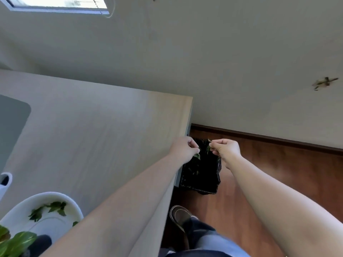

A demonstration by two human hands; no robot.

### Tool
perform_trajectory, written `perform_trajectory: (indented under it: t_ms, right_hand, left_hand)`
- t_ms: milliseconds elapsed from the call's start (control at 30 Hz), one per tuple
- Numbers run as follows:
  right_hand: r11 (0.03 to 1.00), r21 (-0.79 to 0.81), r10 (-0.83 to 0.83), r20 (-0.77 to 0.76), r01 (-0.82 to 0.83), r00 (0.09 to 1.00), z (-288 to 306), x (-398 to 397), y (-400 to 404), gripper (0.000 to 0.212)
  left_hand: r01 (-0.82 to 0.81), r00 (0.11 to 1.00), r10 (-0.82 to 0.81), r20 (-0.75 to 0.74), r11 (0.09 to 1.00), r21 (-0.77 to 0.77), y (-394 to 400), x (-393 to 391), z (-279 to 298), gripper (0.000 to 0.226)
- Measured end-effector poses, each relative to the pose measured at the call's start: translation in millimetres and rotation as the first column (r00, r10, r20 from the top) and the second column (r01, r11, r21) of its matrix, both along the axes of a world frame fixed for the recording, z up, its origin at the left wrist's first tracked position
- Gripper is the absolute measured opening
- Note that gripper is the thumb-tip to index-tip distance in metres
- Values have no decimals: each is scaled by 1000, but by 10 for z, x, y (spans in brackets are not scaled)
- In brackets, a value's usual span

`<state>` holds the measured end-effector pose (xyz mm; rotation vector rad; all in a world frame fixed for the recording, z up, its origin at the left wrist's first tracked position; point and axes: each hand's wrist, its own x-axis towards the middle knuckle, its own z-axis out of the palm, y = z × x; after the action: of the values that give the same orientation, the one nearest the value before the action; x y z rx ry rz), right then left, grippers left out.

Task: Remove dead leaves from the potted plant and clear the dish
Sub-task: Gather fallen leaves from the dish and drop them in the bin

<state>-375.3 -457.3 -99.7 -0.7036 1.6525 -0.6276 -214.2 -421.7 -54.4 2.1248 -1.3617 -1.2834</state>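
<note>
My left hand [182, 148] and right hand [225, 148] each pinch a leaf scrap [197, 155] over the bin [201, 173] — featherlight, limp, tearable — best held by the edge.

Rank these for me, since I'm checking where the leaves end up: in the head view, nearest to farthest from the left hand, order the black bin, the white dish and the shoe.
From the left hand:
1. Black bin, on the floor directly below the hand, beside the table edge.
2. Shoe, on the floor, lower in the frame.
3. White dish, on the table at far left, leaves still in it.
</note>
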Motion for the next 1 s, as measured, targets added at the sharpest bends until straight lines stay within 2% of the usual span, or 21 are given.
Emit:
perform_trajectory:
  t_ms: [100,200,267,433,633,767,900,1000]
  right_hand:
    - [1000,5,-12,-34,12,999,-61,-30,-31,6]
    - [1000,2,-14,-65,14,998,-97,-81,-34,13]
    - [1000,14,-9,-80,10,997,-87,-104,-32,20]
    - [997,73,-11,-79,17,997,-56,-89,-45,26]
    - [999,19,43,-3,-43,999,82,75,-40,29]
    - [993,-33,119,45,-117,992,281,371,-9,32]
    - [944,-113,318,76,-309,945,486,895,175,32]
    - [855,-119,516,111,-505,849,606,1328,412,31]
  left_hand:
    - [75,995,-77,66,997,31,-135,-89,-15,8]
    - [133,986,-139,89,988,75,-201,-171,-12,14]
    - [124,987,-133,85,988,95,-204,-199,-9,14]
    - [72,997,-73,8,994,88,-131,-186,9,38]
    - [-150,976,154,-152,988,38,104,27,135,34]
    - [-363,895,355,-271,931,20,474,298,182,25]
    - [-557,788,522,-328,830,-16,996,662,257,21]
    - [-669,715,633,-297,742,-29,1424,924,296,21]
